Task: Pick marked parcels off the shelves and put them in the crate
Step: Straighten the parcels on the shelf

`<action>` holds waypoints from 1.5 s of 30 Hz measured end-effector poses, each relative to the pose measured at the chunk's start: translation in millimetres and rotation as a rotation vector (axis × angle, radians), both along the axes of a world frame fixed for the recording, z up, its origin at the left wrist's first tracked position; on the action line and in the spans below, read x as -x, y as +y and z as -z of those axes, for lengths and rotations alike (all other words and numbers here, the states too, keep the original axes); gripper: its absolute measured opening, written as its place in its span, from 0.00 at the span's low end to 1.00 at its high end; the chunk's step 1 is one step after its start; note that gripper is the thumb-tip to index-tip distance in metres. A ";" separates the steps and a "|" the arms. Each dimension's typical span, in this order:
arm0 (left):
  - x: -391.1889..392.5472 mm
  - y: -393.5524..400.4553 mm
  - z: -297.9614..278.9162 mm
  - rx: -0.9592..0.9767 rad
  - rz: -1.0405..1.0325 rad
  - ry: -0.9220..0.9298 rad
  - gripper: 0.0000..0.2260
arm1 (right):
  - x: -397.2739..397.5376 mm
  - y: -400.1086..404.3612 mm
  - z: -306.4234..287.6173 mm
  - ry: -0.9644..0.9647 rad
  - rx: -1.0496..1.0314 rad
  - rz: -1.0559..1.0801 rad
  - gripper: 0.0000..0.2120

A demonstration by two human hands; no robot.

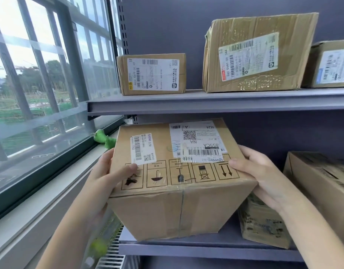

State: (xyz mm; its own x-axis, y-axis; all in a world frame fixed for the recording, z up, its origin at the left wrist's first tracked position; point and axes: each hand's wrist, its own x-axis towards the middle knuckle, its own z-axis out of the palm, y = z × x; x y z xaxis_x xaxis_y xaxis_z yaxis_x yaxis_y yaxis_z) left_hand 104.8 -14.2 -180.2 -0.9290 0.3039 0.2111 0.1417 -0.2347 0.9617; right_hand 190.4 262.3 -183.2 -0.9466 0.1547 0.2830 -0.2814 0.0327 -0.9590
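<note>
Brown cardboard box [178, 177] with taped seam, white barcode labels and printed handling symbols, at the front edge of the lower grey metal shelf [206, 249], left hand [109, 175] and right hand [264, 177] gripping its opposite sides

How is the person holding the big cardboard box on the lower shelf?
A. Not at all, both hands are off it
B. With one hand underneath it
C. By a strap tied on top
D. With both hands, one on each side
D: the left hand grips the left side of the box and the right hand grips the right side, with both thumbs lying on its top face.
</note>
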 end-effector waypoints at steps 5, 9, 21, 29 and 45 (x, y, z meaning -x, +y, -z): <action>2.1 -4.9 2.2 0.013 0.007 0.091 0.33 | -9.2 -1.8 -0.5 0.079 -0.021 -0.015 0.27; 5.7 -4.6 4.9 0.027 -0.016 0.190 0.34 | -10.8 -4.1 2.6 0.161 -0.021 0.005 0.39; 37.7 -0.5 71.5 0.181 -0.203 0.251 0.30 | 4.9 -24.2 86.0 0.068 -0.218 0.158 0.47; 44.2 5.8 134.1 0.308 -0.336 0.192 0.18 | 15.5 -45.4 142.2 -0.122 -0.411 0.393 0.49; 32.3 1.2 195.3 0.368 -0.291 -0.074 0.19 | 29.5 -38.0 130.3 0.222 -0.870 0.501 0.39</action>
